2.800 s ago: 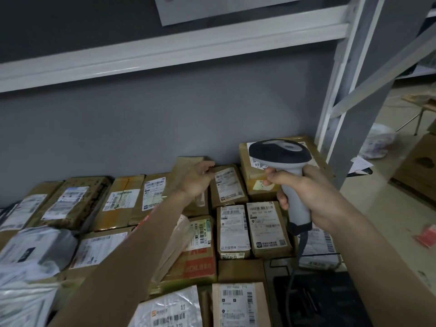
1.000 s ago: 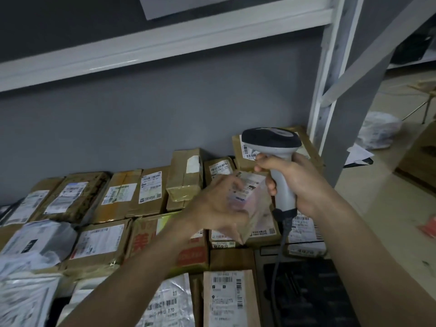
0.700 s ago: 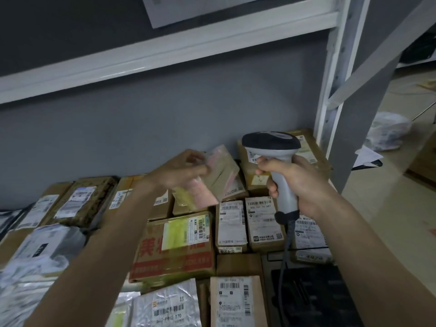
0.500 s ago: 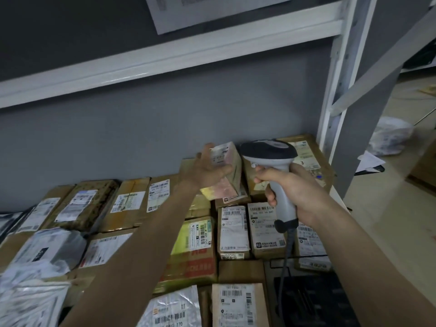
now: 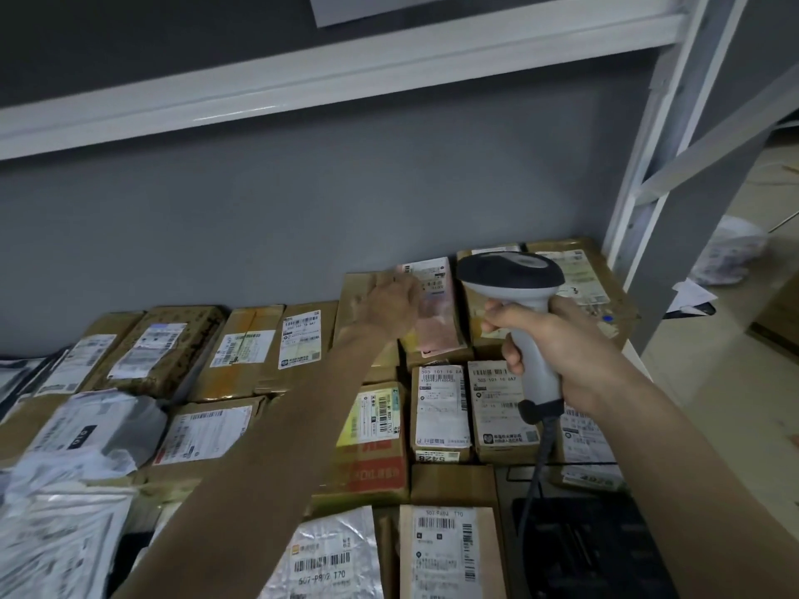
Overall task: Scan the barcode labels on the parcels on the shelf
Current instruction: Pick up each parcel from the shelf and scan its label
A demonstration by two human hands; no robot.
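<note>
Head view: scanner (image 5: 525,322) upright, head forward.

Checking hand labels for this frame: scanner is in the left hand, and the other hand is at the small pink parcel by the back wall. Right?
Not quite. The head view shows the scanner gripped in the right hand, not the left. The left hand is the one at the small pink parcel by the back wall; the rest stands.

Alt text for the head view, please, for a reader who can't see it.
A person's right hand grips a barcode scanner above labelled parcels on a shelf, while the left hand touches a small pink parcel standing at the back by the grey wall.
</note>
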